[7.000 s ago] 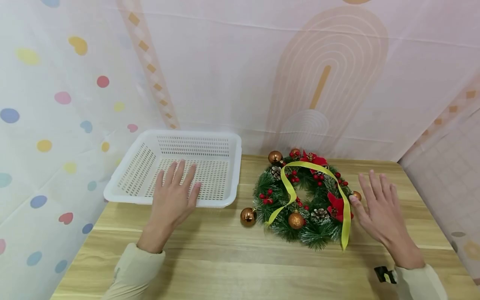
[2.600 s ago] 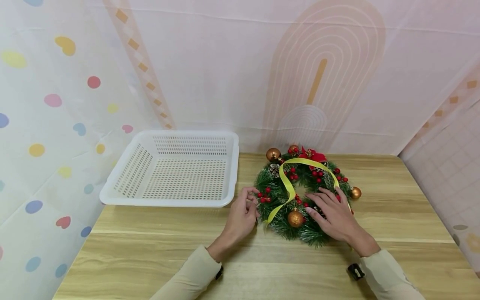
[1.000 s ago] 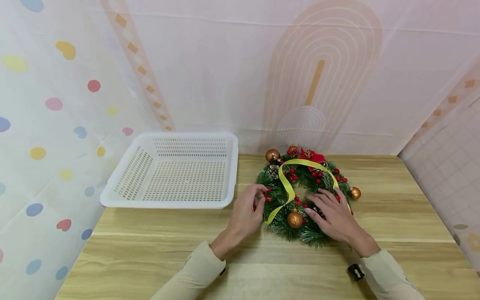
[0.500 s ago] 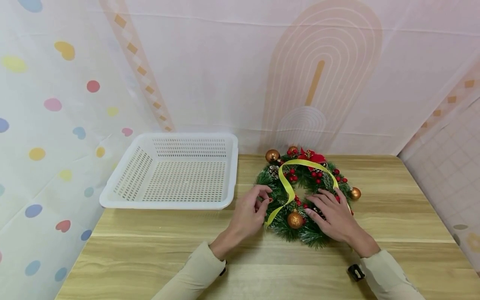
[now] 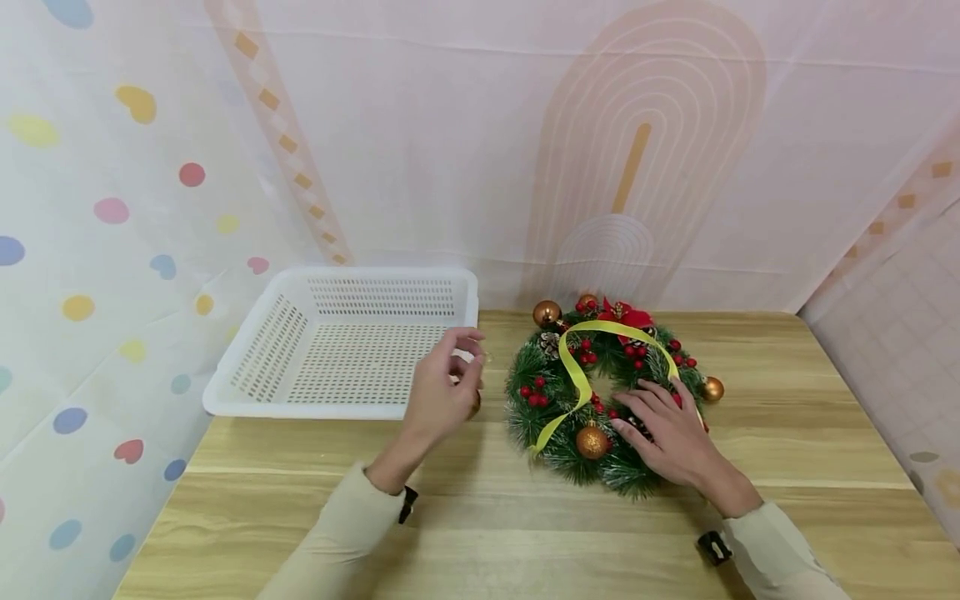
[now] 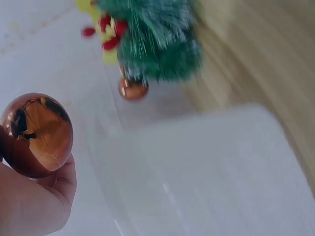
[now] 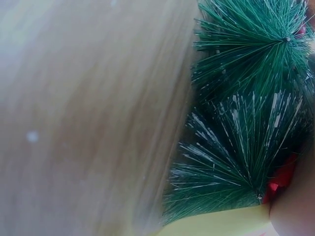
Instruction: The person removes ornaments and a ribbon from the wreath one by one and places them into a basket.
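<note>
My left hand [image 5: 442, 387] pinches a shiny copper Christmas bauble [image 6: 42, 137] in its curled fingers, near the right edge of the white basket [image 5: 285, 408]. The head view almost wholly hides the bauble behind that hand. On the table lies a green wreath [image 5: 555, 454] with red berries, pine cones, red flowers and several copper baubles. A yellow ribbon [image 5: 577, 375] loops loosely over it. My right hand [image 5: 667, 433] rests on the wreath's lower right part, its fingers spread over the greenery and the ribbon's right end.
The wooden table [image 5: 525, 542] runs up to a patterned cloth backdrop [image 5: 420, 150]. Left of the wreath, the perforated basket stands against the backdrop with nothing in it. A glittery bauble [image 5: 592, 442] sits at the wreath's front.
My left hand, after working at the wreath's left side, has come away leftward and up toward the basket with the bauble. My right hand stays on the wreath.
</note>
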Motion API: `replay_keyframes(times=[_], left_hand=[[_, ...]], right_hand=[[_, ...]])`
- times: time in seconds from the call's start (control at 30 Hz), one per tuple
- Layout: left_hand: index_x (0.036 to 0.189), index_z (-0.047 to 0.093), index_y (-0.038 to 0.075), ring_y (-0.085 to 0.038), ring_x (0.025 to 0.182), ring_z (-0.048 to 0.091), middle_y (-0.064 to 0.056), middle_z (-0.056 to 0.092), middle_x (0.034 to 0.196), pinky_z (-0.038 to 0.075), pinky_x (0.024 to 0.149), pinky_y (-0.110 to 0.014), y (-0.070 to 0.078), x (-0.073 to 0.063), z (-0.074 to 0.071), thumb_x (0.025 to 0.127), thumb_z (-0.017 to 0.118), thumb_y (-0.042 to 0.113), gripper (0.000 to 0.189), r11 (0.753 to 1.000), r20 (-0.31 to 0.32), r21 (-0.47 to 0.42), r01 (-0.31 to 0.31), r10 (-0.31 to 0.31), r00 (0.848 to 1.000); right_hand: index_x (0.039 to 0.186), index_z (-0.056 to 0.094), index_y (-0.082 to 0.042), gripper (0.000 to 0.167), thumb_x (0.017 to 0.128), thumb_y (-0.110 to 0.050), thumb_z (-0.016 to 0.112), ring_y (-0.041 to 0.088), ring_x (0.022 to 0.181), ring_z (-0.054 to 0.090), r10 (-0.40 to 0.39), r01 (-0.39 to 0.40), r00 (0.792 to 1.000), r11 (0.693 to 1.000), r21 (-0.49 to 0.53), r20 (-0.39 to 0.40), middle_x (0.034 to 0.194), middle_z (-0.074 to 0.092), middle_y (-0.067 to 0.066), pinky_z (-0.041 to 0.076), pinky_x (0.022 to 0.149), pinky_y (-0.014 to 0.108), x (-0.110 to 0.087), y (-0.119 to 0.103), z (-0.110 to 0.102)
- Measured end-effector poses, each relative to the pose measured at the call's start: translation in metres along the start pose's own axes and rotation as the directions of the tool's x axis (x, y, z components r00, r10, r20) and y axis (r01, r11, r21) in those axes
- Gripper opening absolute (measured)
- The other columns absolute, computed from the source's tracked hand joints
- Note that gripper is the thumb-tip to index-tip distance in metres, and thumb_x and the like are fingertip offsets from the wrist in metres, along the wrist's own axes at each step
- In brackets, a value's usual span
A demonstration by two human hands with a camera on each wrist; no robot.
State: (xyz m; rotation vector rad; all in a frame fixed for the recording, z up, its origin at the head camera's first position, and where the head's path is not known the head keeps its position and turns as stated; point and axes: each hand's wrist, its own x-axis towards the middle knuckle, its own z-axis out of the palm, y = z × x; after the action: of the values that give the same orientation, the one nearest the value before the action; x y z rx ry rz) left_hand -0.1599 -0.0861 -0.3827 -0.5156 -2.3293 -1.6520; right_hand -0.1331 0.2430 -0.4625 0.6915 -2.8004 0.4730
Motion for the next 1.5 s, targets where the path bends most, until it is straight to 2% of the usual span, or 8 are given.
replay_keyframes(times=[0.17,0.3,0.43,0.63,0.9,1.17,1.33,1.5], left_hand=[[0.118,0.06,0.007,-0.024,0.059,0.063,-0.012,0.063,0.097,0.044,0.04,-0.023,-0.01,0.009,-0.025,0.094,0.057,-0.006,0.028,0.999,-0.093,0.044,0.022,-0.018,0.995],[0.119,0.059,0.0,-0.012,0.054,0.06,-0.014,0.063,0.095,0.041,0.04,-0.02,-0.022,0.015,-0.04,0.094,0.056,-0.008,0.027,0.994,-0.14,0.108,0.021,-0.005,0.99],[0.119,0.059,0.001,-0.001,0.054,0.058,-0.015,0.063,0.095,0.042,0.041,-0.02,-0.033,0.017,-0.05,0.094,0.056,-0.006,0.026,0.99,-0.161,0.136,0.036,-0.014,0.987],[0.118,0.06,0.008,-0.01,0.057,0.061,-0.013,0.063,0.097,0.045,0.041,-0.024,-0.044,0.016,-0.057,0.096,0.057,-0.001,0.025,0.987,-0.157,0.145,0.066,-0.043,0.987],[0.119,0.059,0.009,-0.02,0.06,0.063,-0.011,0.062,0.096,0.046,0.043,-0.025,-0.05,0.016,-0.06,0.095,0.056,0.0,0.026,0.984,-0.137,0.17,0.059,-0.036,0.99],[0.132,0.052,0.006,-0.028,0.102,0.06,-0.015,0.059,0.116,0.05,0.08,-0.039,-0.051,0.017,-0.058,0.095,0.06,0.007,0.038,0.952,-0.025,0.288,0.107,-0.104,0.994],[0.142,0.047,0.006,-0.033,0.107,0.059,-0.019,0.057,0.126,0.051,0.086,-0.047,-0.045,0.015,-0.048,0.096,0.061,0.011,0.048,0.94,0.063,0.336,0.055,-0.081,0.995],[0.14,0.05,0.001,-0.034,0.11,0.058,-0.021,0.059,0.125,0.047,0.096,-0.048,-0.034,0.01,-0.028,0.094,0.064,0.013,0.05,0.888,0.092,0.455,-0.074,0.036,0.995]], right_hand=[[0.132,0.062,-0.008,0.043,0.101,-0.037,0.053,0.04,0.132,0.043,0.001,-0.001,1.0,1.0,0.002,-0.003,0.13,0.063,0.014,0.01,0.113,0.064,-0.001,0.001,0.001],[0.133,0.061,-0.008,0.044,0.101,-0.037,0.053,0.04,0.132,0.043,0.0,0.0,1.0,1.0,0.0,-0.007,0.13,0.063,0.014,0.01,0.113,0.064,-0.001,0.001,0.001],[0.134,0.06,-0.009,0.044,0.101,-0.037,0.053,0.04,0.132,0.044,-0.003,0.002,1.0,1.0,-0.002,-0.013,0.13,0.063,0.014,0.011,0.113,0.064,-0.001,0.001,0.001],[0.141,0.054,-0.009,0.049,0.102,-0.038,0.052,0.04,0.133,0.043,0.0,0.0,1.0,1.0,-0.001,0.001,0.134,0.061,0.016,0.01,0.113,0.064,-0.001,0.001,0.001],[0.145,0.05,-0.01,0.052,0.101,-0.038,0.052,0.04,0.133,0.043,0.005,-0.005,1.0,1.0,0.001,0.008,0.135,0.06,0.016,0.009,0.114,0.063,-0.001,0.001,0.0],[0.145,0.05,-0.011,0.052,0.102,-0.038,0.052,0.039,0.133,0.043,0.007,-0.007,1.0,1.0,0.002,0.006,0.134,0.06,0.016,0.009,0.114,0.063,-0.001,0.001,0.0],[0.145,0.051,-0.011,0.052,0.101,-0.038,0.052,0.039,0.133,0.043,0.01,-0.01,1.0,1.0,0.0,0.005,0.133,0.061,0.016,0.008,0.114,0.063,-0.001,0.001,0.0],[0.145,0.051,-0.011,0.052,0.102,-0.039,0.052,0.039,0.133,0.043,0.009,-0.009,1.0,1.0,0.002,0.008,0.134,0.06,0.016,0.008,0.114,0.063,-0.001,0.001,0.001]])
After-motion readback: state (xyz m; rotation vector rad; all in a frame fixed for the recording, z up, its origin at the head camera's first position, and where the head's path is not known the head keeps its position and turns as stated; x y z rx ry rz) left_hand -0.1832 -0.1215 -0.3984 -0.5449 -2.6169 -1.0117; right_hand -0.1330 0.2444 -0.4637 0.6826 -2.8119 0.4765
